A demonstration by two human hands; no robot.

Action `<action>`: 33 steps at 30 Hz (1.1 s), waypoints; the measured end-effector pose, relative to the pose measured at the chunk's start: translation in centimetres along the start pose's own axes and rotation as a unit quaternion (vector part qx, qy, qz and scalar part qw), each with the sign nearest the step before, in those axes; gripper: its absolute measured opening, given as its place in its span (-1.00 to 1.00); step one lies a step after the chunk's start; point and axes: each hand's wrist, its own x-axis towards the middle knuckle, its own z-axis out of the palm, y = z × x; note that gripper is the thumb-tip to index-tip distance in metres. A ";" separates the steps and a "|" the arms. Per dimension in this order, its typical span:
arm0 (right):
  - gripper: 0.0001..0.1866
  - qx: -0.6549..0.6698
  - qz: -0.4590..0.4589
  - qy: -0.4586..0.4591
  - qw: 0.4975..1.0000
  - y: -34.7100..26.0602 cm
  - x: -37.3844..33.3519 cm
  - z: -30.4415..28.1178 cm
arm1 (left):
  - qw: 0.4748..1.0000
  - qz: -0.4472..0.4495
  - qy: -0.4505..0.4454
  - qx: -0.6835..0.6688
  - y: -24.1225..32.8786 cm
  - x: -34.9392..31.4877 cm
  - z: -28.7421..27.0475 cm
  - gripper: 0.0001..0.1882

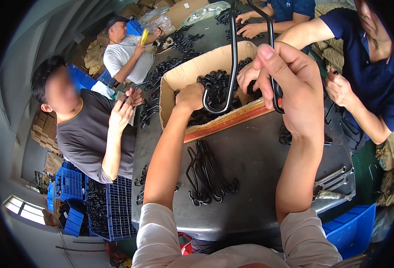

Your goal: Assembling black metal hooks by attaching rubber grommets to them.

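Note:
My right hand (pixel 295 76) is raised over the table, its fingers closed around one leg of a black bent-wire hook (pixel 233 53). The other leg of that hook hangs in front of the cardboard box and ends in an upturned curl. Inside the open cardboard box (pixel 221 126) lie many small black rounded parts (pixel 219 82). My left hand (pixel 191 97) reaches down into the box's left side; its fingertips are hidden, so a hold cannot be made out. Several similar black hooks (pixel 208 172) lie bundled on the dark table (pixel 250 187) nearer me.
A co-worker's hand (pixel 248 79) reaches into the box from the right. Other people work at the left and far sides. Wrenches (pixel 335 179) lie at the table's right edge, above a blue bin (pixel 351 228). Blue crates (pixel 119 210) stand at lower left.

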 end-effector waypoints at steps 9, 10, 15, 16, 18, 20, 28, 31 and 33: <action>-0.65 -0.047 0.039 -0.020 0.998 -0.3 0.2 -0.6 | 0.998 0.023 -0.038 0.049 -0.8 2.6 4.8 -0.57; -0.65 -0.035 0.040 -0.022 0.998 -0.1 0.3 -0.3 | 0.998 0.025 -0.031 0.052 -1.1 2.3 4.9 -0.56; -0.64 0.020 0.057 -0.036 0.998 0.8 0.3 0.0 | 1.000 -0.002 -0.006 -0.005 0.7 -1.2 1.2 -0.57; -0.65 0.014 0.058 -0.044 0.997 1.0 0.5 0.1 | 0.999 -0.010 0.021 -0.044 0.1 -1.5 0.7 -0.57; -0.65 0.005 0.064 -0.046 0.997 1.1 0.6 0.2 | 0.964 -0.036 0.082 -0.249 1.2 -4.2 -2.4 -0.56; -0.65 -0.017 0.082 -0.039 0.996 0.9 0.5 0.0 | 0.838 0.012 0.103 -0.535 0.5 -5.9 -2.9 -0.61; -0.67 -0.056 0.093 -0.031 0.994 1.8 0.9 1.2 | 0.601 0.143 0.130 -0.775 4.6 -14.3 -5.5 -0.69; -0.66 -0.076 0.097 -0.047 0.991 2.1 0.4 1.3 | 0.645 0.150 0.163 -0.732 5.1 -14.5 -5.7 -0.63; -0.63 -0.100 0.082 -0.066 0.989 2.4 0.5 1.1 | 0.643 0.161 0.187 -0.725 5.3 -14.4 -5.5 -0.62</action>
